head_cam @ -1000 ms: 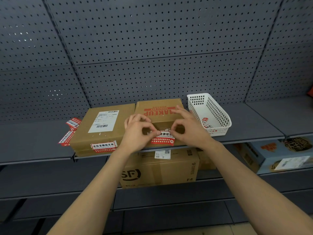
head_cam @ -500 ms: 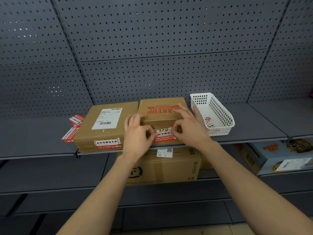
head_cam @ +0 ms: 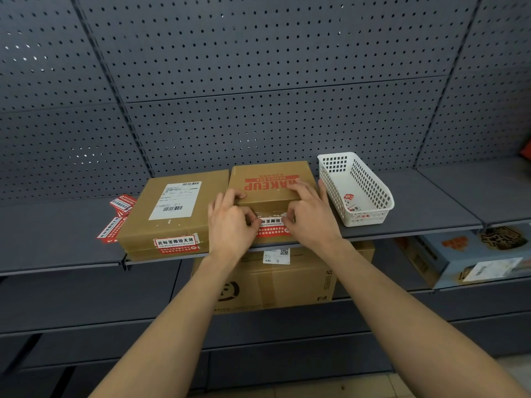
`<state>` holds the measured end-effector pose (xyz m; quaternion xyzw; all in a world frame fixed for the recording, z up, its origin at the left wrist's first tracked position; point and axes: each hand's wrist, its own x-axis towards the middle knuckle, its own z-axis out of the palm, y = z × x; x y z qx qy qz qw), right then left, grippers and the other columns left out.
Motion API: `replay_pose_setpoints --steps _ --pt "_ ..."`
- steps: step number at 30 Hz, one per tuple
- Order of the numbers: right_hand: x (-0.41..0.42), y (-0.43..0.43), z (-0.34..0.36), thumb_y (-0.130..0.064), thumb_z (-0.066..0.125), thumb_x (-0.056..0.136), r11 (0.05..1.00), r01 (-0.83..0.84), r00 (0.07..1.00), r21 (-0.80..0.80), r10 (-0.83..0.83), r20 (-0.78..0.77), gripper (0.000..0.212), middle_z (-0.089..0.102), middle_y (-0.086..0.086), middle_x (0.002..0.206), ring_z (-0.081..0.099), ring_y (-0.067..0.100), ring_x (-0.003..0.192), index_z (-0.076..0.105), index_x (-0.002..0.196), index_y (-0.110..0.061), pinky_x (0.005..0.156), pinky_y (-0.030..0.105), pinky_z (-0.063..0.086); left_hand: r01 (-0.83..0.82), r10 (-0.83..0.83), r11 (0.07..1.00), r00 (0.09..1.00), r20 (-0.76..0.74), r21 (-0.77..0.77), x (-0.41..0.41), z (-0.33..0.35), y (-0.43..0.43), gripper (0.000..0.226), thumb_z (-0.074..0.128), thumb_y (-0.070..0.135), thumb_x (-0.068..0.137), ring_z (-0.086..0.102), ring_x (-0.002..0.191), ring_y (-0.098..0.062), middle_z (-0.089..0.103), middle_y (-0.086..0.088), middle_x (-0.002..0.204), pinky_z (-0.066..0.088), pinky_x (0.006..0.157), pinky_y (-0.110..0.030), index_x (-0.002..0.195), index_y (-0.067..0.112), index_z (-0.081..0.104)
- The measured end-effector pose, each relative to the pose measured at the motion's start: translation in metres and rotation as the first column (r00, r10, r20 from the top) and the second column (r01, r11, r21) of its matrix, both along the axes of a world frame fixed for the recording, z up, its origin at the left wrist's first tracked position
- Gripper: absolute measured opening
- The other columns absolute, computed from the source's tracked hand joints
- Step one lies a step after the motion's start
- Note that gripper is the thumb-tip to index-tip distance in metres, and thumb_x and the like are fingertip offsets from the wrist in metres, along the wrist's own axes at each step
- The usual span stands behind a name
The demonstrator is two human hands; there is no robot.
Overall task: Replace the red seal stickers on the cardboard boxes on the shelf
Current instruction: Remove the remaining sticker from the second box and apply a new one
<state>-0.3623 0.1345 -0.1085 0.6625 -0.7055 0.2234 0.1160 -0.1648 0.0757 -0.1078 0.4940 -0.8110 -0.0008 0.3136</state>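
We press the red sticker (head_cam: 271, 226) over the box (head_cam: 268, 193) front edge, left hand (head_cam: 230, 228) and right hand (head_cam: 311, 222) thumbs and forefingers clamped on its ends; smooth outward, flat.

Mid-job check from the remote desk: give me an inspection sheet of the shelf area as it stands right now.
Surface: grey metal shelf, two boxes side by side at its front edge.
Job's things: brown cardboard box printed MAKEUP, red seal sticker over its front edge; plain brown cardboard box with white shipping label, its own red sticker in place.
Clutter: loose red stickers left of the boxes; white plastic mesh basket holding sticker scraps.
Grippers: left hand and right hand pinching the sticker's ends, other fingers on the box top.
Cables: nothing seen.
Surroundings: grey pegboard wall; SF Express carton on the shelf below.
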Motion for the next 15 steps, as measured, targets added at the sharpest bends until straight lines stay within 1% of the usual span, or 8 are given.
replay_pose_setpoints --steps 4,10,15 --pt "0.0001 -0.0028 -0.0003 -0.035 0.078 0.092 1.000 0.011 1.000 -0.020 -0.011 -0.002 0.016 0.055 0.002 0.153 0.038 0.022 0.153 0.084 0.090 -0.021 0.131 0.061 0.013 -0.009 0.009 1.000 1.000 0.003 -0.024 -0.0007 -0.0032 -0.0018 0.011 0.090 0.035 0.079 0.050 0.124 -0.020 0.057 0.008 0.131 0.040 0.110 -0.049 0.073 0.029 0.082" --pt "-0.0005 -0.0044 0.0000 -0.033 0.080 0.090 1.000 0.014 1.000 -0.026 -0.014 0.006 0.015 0.056 0.002 0.151 0.042 0.023 0.150 0.084 0.087 -0.019 0.130 0.060 0.018 -0.018 0.019 0.998 1.000 0.009 -0.056 -0.0023 -0.0052 -0.0048 0.012 0.089 0.037 0.079 0.050 0.121 -0.022 0.058 0.008 0.129 0.041 0.107 -0.050 0.073 0.030 0.082" --pt "0.0000 -0.0056 -0.0006 -0.031 0.080 0.090 0.999 0.025 1.000 -0.035 -0.026 -0.017 0.014 0.057 0.003 0.149 0.045 0.024 0.146 0.084 0.086 -0.019 0.128 0.059 0.022 -0.035 0.036 0.997 0.999 0.024 -0.075 -0.0046 -0.0059 -0.0076 0.013 0.090 0.038 0.078 0.051 0.121 -0.022 0.058 0.007 0.128 0.040 0.109 -0.050 0.073 0.029 0.083"
